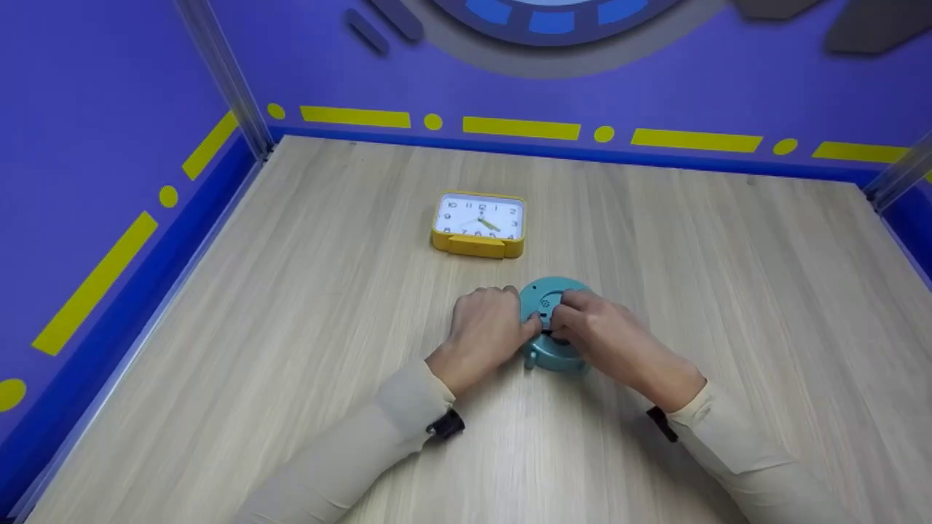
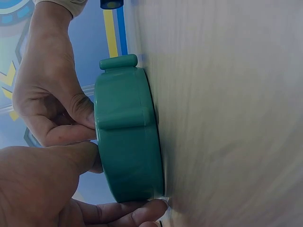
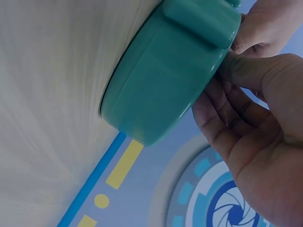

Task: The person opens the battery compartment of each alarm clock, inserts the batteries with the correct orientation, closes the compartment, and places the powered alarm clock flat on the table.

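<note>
A round teal alarm clock point(image 1: 557, 355) lies on its front on the table, back side up, with small holes and a dark slot on its back. My left hand point(image 1: 484, 331) grips its left side, fingers around the rim and thumb on the back. With bent fingers, my right hand point(image 1: 608, 335) pinches at the middle of the back; its fingertips hide what lies between them. The wrist views show the clock's smooth teal side wall point(image 2: 128, 156) and my right thumb and fingers point(image 3: 215, 113) close against its back edge.
Behind the teal clock, a yellow rectangular alarm clock point(image 1: 479, 225) lies with its white dial facing up. The wood-grain table point(image 1: 328, 291) ends at blue printed panels point(image 1: 364, 80) at the back and left. Metal posts point(image 1: 226, 73) stand at the corners.
</note>
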### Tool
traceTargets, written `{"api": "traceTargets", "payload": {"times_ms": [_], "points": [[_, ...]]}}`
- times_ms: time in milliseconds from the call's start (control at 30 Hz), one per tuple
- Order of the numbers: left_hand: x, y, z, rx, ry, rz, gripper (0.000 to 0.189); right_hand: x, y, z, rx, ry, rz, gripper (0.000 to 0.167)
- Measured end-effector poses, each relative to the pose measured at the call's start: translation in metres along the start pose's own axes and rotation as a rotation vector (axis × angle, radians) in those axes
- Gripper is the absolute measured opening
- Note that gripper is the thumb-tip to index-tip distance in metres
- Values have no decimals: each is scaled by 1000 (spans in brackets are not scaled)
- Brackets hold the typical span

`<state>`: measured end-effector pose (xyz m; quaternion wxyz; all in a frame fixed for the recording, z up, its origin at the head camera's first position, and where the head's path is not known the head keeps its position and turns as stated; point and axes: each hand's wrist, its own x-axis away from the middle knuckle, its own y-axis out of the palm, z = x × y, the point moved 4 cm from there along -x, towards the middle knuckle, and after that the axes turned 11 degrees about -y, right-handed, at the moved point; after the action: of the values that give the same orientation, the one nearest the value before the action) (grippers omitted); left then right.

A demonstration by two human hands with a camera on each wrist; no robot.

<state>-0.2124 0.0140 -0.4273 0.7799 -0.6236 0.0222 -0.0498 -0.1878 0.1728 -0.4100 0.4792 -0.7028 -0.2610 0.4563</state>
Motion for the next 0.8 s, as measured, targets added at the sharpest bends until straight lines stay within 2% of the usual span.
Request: {"api": "traceTargets", "payload": {"times_ms": [267, 433, 633, 800], "points": [[0, 0, -1, -5, 8, -1, 40, 0, 0, 1, -6, 32, -34, 18], [0, 1, -1, 4, 7, -8, 39, -1, 0, -1, 16, 12, -51, 14], [0, 0, -1, 0, 0, -16, 40, -2, 1, -5, 69, -32, -24, 17], [0, 0, 0, 1, -4, -26, 40, -2, 1, -6, 78, -36, -12, 20]]}}
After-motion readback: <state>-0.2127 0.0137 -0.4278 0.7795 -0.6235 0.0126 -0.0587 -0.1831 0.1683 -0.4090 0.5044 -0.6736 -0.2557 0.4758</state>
